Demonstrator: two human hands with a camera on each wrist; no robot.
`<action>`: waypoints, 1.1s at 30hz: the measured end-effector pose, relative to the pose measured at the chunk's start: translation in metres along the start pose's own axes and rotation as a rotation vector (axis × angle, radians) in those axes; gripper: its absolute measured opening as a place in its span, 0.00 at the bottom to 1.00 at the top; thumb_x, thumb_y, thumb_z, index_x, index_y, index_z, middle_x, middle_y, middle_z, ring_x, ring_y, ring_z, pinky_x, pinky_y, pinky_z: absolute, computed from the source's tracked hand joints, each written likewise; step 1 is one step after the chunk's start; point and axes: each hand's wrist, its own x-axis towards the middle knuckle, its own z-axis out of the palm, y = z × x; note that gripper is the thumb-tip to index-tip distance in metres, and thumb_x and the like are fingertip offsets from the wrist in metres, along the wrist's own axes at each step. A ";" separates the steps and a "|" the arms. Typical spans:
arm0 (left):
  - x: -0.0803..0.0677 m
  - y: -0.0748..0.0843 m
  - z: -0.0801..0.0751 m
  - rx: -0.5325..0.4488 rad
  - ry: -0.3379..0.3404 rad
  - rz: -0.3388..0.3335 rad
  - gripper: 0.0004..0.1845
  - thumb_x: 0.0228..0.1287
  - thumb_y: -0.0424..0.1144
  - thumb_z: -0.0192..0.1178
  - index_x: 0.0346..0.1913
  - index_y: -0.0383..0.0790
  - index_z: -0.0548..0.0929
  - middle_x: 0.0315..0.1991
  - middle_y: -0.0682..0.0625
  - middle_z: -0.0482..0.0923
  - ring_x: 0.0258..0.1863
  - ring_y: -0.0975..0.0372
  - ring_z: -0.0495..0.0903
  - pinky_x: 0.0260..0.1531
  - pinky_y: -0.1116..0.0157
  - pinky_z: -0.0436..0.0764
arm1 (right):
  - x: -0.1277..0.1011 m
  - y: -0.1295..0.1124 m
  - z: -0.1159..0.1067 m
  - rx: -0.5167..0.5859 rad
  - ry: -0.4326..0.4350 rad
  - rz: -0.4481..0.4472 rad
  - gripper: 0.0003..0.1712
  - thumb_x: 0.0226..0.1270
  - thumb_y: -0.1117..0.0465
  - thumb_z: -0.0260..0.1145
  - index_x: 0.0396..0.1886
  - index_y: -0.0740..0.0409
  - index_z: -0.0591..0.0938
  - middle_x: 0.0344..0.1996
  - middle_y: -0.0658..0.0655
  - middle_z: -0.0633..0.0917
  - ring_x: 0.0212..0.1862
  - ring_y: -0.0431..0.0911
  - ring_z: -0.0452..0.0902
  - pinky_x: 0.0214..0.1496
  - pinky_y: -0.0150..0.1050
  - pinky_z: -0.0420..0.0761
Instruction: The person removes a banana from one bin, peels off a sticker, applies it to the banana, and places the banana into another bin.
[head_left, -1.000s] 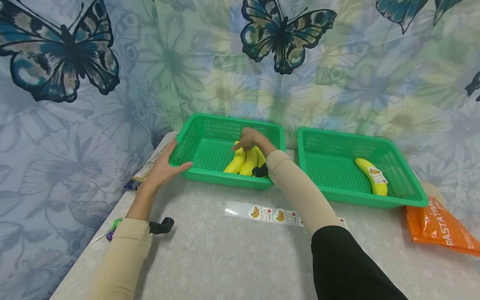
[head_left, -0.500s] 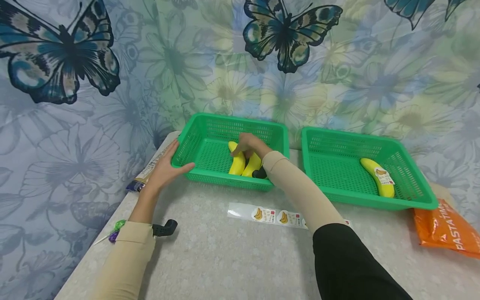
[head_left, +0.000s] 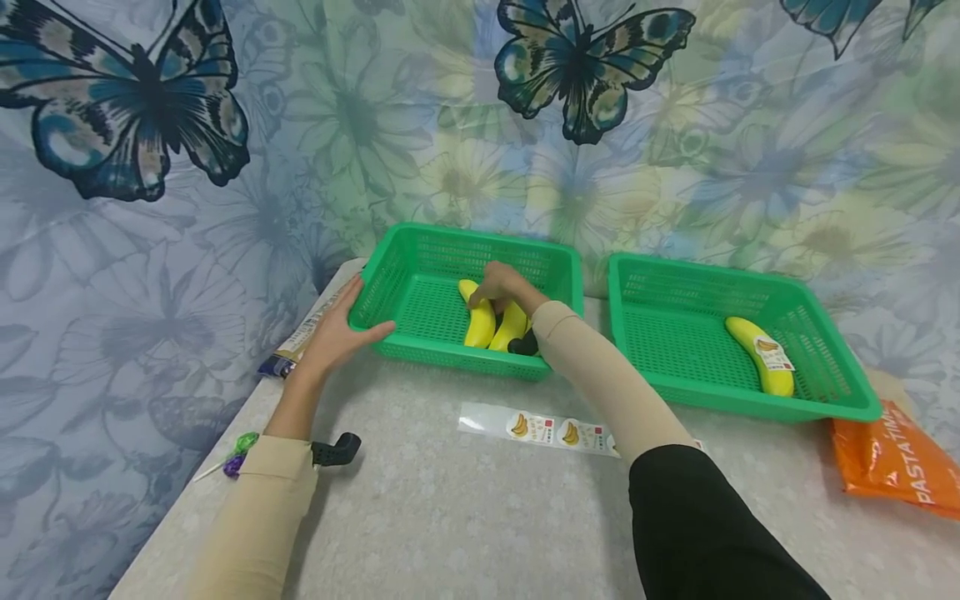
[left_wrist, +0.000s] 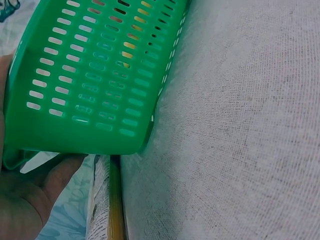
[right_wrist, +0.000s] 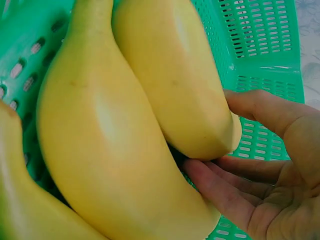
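Note:
My left hand (head_left: 335,333) lies at the left front corner of the left green basket (head_left: 450,360), fingers straight along its side and thumb at the front rim. In the left wrist view the thumb (left_wrist: 65,175) shows just under the rim. Inside that basket, my right hand (head_left: 504,283) pinches the far end of the leftmost banana (head_left: 480,327) between thumb and finger. Close beside lies another banana (right_wrist: 105,130), with a third banana (right_wrist: 25,210) at the edge of the right wrist view. The hand and wrist camera partly cover them in the head view.
A second green basket (head_left: 720,408) on the right holds one banana (head_left: 763,358) with a label. In front lies a strip of banana stickers (head_left: 536,427), partly under the right forearm. An orange bag (head_left: 892,458), lollipops (head_left: 238,454) and a packet (head_left: 292,342) lie around.
My right hand has taken hold of the leftmost banana's far end, and that banana has shifted slightly away from its neighbour. My left hand stays at the basket corner.

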 end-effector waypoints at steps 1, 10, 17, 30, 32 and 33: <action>0.001 0.001 0.001 -0.004 -0.003 0.003 0.55 0.58 0.64 0.63 0.79 0.56 0.39 0.80 0.56 0.33 0.79 0.45 0.38 0.68 0.30 0.47 | 0.000 0.002 0.000 0.006 0.011 0.010 0.24 0.57 0.51 0.74 0.45 0.61 0.77 0.37 0.58 0.83 0.32 0.45 0.85 0.34 0.34 0.86; 0.002 0.007 0.007 -0.023 -0.023 0.010 0.55 0.58 0.64 0.63 0.79 0.57 0.38 0.80 0.56 0.33 0.79 0.44 0.37 0.68 0.30 0.47 | -0.011 0.007 -0.009 0.012 0.105 0.026 0.20 0.56 0.52 0.74 0.37 0.64 0.82 0.25 0.57 0.84 0.33 0.50 0.88 0.36 0.37 0.87; 0.001 0.006 0.004 -0.018 -0.021 -0.008 0.56 0.57 0.65 0.63 0.79 0.57 0.38 0.80 0.56 0.33 0.78 0.43 0.38 0.68 0.30 0.48 | -0.045 -0.007 -0.038 0.056 0.174 -0.043 0.18 0.57 0.52 0.72 0.33 0.64 0.81 0.20 0.55 0.82 0.42 0.56 0.87 0.46 0.43 0.87; -0.001 0.004 0.000 -0.008 -0.051 -0.022 0.56 0.60 0.65 0.60 0.78 0.55 0.34 0.80 0.54 0.28 0.78 0.40 0.36 0.66 0.29 0.49 | -0.127 0.001 -0.067 0.007 0.327 -0.092 0.19 0.52 0.50 0.71 0.18 0.54 0.72 0.18 0.52 0.76 0.22 0.45 0.77 0.23 0.33 0.77; 0.000 0.006 0.000 -0.014 -0.051 -0.020 0.56 0.60 0.64 0.60 0.78 0.55 0.34 0.80 0.54 0.28 0.78 0.40 0.36 0.66 0.29 0.49 | -0.143 0.007 -0.070 0.020 0.340 -0.100 0.19 0.51 0.50 0.71 0.19 0.54 0.71 0.18 0.51 0.75 0.23 0.46 0.78 0.24 0.33 0.77; 0.000 0.007 0.000 -0.016 -0.049 -0.017 0.56 0.61 0.64 0.60 0.78 0.55 0.34 0.80 0.54 0.28 0.78 0.40 0.36 0.66 0.29 0.49 | -0.151 0.010 -0.071 0.023 0.346 -0.099 0.19 0.51 0.50 0.71 0.19 0.54 0.71 0.17 0.50 0.74 0.23 0.46 0.77 0.24 0.33 0.77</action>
